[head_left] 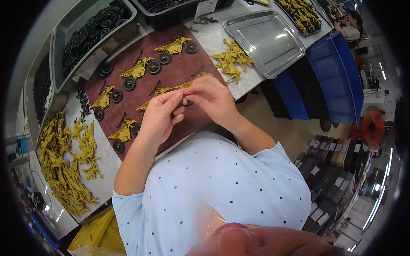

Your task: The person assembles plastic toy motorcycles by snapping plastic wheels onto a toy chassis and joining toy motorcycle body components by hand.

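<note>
Table (215, 36) held everything; the reddish mat (132, 102) lay on it. Wheel bin (121, 38) was beyond the mat's far left, metal tray (260, 40) off its right, yellow pile (64, 166) off its left, loose yellow cluster (232, 59) just beside its right edge. Left hand (162, 111) and right hand (211, 98) met above the mat's near side, both pinched at the fingertips on a small dark part (184, 101), mostly hidden; couldn't tell its kind. Yellow bodies (136, 68) sat in rows on the mat, black wheels (153, 67) beside them. Dark part looked light, stiff, likely plastic, easy to drop; best held by its edges between thumb and forefinger. Bodies looked light and hard, spindly ends maybe snappable; thick middle was the place to grab. Wheels probably a bit slippery; rim hold would do. No brand made out. White label (92, 63) on the bin, left of the mat, and paper slip (206, 8) beyond the mat's far edge carried print too small to read.
</note>
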Available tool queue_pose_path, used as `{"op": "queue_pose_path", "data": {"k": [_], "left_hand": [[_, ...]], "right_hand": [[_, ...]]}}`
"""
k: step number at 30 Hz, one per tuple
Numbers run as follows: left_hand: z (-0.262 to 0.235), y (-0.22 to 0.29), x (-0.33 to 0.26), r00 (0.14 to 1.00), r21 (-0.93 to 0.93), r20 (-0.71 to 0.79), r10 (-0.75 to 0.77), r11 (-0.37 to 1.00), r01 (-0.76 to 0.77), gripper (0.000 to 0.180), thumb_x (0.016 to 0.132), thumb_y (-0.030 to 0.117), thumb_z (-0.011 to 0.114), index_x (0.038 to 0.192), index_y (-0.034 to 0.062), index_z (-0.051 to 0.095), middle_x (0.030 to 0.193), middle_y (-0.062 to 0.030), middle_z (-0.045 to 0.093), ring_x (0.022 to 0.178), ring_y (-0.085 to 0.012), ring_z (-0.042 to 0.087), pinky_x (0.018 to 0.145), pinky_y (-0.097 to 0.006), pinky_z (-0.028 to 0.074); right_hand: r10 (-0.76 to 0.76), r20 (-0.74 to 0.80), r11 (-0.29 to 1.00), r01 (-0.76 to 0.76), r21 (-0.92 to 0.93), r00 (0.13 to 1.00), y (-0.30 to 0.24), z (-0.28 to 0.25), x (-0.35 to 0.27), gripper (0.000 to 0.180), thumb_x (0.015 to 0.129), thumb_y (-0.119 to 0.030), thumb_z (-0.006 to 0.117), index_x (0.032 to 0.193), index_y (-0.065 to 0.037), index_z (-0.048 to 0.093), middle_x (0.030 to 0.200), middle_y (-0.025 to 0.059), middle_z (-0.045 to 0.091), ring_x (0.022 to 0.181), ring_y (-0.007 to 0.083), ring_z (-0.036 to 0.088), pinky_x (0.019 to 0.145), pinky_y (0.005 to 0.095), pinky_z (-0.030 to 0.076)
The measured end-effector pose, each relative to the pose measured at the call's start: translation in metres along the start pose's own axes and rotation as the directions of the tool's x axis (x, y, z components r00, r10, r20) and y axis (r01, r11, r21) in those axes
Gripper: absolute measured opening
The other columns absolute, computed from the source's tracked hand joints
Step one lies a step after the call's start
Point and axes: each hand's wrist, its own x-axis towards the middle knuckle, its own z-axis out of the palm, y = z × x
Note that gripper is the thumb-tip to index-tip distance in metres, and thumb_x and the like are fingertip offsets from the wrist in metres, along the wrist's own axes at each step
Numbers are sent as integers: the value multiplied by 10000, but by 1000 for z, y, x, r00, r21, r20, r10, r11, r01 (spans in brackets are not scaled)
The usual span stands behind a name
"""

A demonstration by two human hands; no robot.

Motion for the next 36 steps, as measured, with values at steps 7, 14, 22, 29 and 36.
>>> {"op": "queue_pose_path", "data": {"k": [7,14,22,29,36], "left_hand": [[-11,-11,29,817,924,212,536,163,-346,252,900,172,611,1104,27,646,647,-13,517,601,-144,515,522,-287,406],[13,-20,44,832,944,261,489,-310,-113,344,798,202,697,1107,57,653,797,-117,605,743,-312,619,627,-380,499],[6,-34,50,826,930,300,478,-339,-142,374,782,178,691,1095,-16,625,825,-128,616,746,-289,640,633,-374,522],[-2,-42,56,786,930,313,533,-342,-139,352,771,189,694,1078,23,649,820,-118,621,737,-279,641,638,-361,521],[-9,-42,63,770,906,363,524,-393,-159,317,766,206,690,1031,34,678,749,-102,622,652,-271,642,585,-355,522]], "right_hand": [[309,-185,927,-251,279,933,14,-36,-17,167,880,24,572,1040,2,614,954,77,638,826,148,628,759,237,489],[138,-234,902,-220,-372,962,26,-28,-36,156,802,5,654,956,-21,658,892,109,643,770,200,638,653,294,509],[-5,-235,862,-115,-494,972,29,-8,-36,131,762,-5,685,890,-10,658,855,120,638,776,287,626,689,338,510],[19,-168,808,-114,-578,986,35,1,-36,159,747,5,681,904,-7,658,837,124,627,773,294,612,685,354,505],[36,-134,736,-117,-666,990,34,7,-31,123,726,0,676,843,-10,640,773,135,579,727,310,577,641,386,492]]}}
